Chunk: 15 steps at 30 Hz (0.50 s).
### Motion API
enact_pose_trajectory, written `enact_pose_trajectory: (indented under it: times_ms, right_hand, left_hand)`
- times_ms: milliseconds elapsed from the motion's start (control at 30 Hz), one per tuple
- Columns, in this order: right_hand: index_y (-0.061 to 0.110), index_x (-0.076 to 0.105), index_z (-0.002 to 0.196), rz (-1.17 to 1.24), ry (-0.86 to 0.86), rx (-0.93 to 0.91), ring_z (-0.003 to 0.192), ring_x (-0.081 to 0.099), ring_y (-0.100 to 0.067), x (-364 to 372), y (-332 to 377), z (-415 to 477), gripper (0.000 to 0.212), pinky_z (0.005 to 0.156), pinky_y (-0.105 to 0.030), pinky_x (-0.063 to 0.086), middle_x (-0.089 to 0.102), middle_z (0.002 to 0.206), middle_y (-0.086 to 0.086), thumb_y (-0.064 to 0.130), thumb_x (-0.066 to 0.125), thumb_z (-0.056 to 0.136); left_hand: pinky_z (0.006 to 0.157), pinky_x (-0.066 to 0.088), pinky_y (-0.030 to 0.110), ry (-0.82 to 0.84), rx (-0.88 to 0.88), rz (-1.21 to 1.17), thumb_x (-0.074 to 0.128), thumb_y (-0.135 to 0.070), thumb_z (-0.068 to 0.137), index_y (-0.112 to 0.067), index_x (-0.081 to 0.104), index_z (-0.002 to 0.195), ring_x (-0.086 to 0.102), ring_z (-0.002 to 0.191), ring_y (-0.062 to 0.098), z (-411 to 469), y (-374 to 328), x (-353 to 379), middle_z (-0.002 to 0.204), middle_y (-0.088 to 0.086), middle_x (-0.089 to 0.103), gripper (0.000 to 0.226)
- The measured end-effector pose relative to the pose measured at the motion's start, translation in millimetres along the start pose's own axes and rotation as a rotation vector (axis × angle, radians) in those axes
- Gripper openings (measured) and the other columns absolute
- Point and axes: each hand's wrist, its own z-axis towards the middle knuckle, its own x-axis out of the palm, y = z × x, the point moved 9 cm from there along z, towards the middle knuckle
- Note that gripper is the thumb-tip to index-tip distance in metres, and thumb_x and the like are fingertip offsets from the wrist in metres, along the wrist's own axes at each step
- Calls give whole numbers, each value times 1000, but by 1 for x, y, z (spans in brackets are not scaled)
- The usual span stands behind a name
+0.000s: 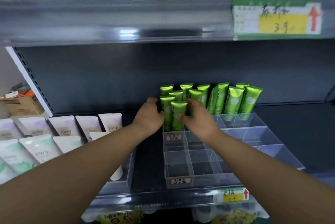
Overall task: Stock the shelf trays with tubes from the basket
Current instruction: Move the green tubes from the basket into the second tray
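A dark shelf [108, 78] fills the view, its back panel bare on the left. On its deck sits a clear plastic tray [253, 144], split by thin walls into rows of small square compartments; the near rows hold nothing, and the back rows are stocked. To the left, in a separate tray, white tubes [63, 126] with pale purple and green prints lean in rows.

The green tubes [233, 102] stand cap-down in the clear tray's back compartments, close-packed and tilted slightly backwards. Each is metallic lime green with a flat crimped top edge, a pale round emblem on the front and the word "Chamomile" printed lengthwise.

The left hand [149, 115] curls its fingers against the outer side of the front two tubes [172, 115], which stand in the left column just ahead of the rest. The right hand [198, 117] grips the same pair from the other side, thumb on the face and fingers hooked over behind.

A green and yellow price tag [277, 18] with a red arrow hangs on the upper shelf edge, and a small label [173, 137] is stuck on the tray wall below the held pair
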Motion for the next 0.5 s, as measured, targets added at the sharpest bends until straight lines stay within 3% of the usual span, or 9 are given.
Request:
enact_pose_trajectory:
  times_ms: [100,233,367,500]
  right_hand:
    - [14,25,145,-118,4,-45,132,37,-22,-4,9,-11,67,100,-22,30,32,145,-8,30,59,90]
    - [18,18,148,-304,47,-103,141,19,-24,-8,24,-27,65,115,-35,22,22,151,-6,35,49,93]
    - [30,9,149,-477,102,-96,145,-4,-23,-12,35,-48,68,116,-45,6,3,157,2,44,44,92]
    - [31,8,149,-609,109,-105,145,-10,-25,-19,51,-75,69,117,-47,0,-5,158,2,52,39,91]
  left_hand:
    - [96,34,22,-16,62,56,53,-18,90,-3,39,133,47,121,26,-19,-20,-11,129,16,49,48]
    - [105,30,30,-32,192,290,50,-22,90,-10,33,140,40,125,28,-44,-48,-27,135,14,44,54]
    - [116,17,35,-31,262,512,48,-32,90,-15,24,147,20,141,26,-69,-64,-35,149,7,31,64]
    - [118,7,43,-41,280,616,46,-41,89,-21,21,147,9,145,23,-101,-75,-44,154,1,22,66]
